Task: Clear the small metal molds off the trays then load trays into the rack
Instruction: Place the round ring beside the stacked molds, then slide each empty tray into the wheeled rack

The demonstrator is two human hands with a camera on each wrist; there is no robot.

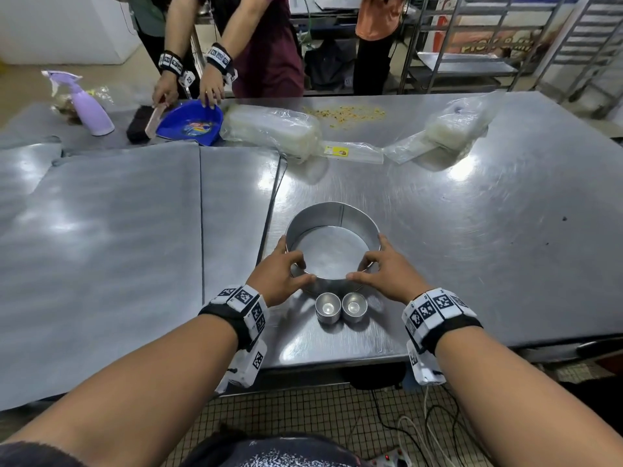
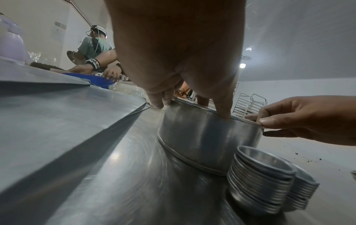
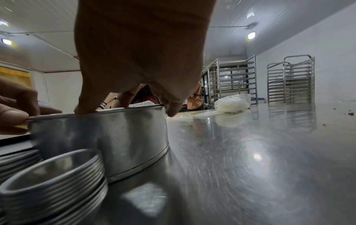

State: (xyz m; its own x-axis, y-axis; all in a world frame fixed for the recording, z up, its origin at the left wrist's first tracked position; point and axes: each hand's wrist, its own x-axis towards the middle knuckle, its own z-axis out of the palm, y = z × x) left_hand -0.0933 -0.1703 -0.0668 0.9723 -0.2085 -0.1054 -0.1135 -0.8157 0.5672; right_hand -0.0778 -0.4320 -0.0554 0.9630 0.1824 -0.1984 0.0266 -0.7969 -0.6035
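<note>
Molds: 2 stacks of small round metal molds (image 1: 340,310) stand side by side on the bare steel table (image 1: 472,230), just in front of the round pan, nearly touching its wall; no single mold is seen lying on a tray.
Landmark: wide round straight-walled metal cake pan (image 1: 332,227), upright on the table, nothing visible inside.
Left hand: left hand (image 1: 281,276) pinches the pan's near-left rim, thumb outside, fingertips (image 2: 223,114) hooked over the edge.
Right hand: right hand (image 1: 384,273) pinches the near-right rim the same way, a narrow pinch on thin metal.
Trays: flat grey metal baking trays (image 1: 101,230) lie overlapping left of the pan, at least 2 of them, their tops bare of molds.
Rack: tall steel tray rack (image 1: 472,45) stands well beyond the pan, past the table's far edge; 2 racks (image 3: 291,79) show in the right wrist view. Whether any tray is loaded is unclear.
Progress: clearing looks done or nearly so, since the molds are stacked off the trays; loading the trays appears wholly left.
Beyond the pan: clear plastic bags of white containers (image 1: 273,129), scattered crumbs (image 1: 344,114), a blue plastic dustpan (image 1: 192,124) and a lilac spray bottle (image 1: 89,107), with another person's hands (image 1: 210,84) at the dustpan.
</note>
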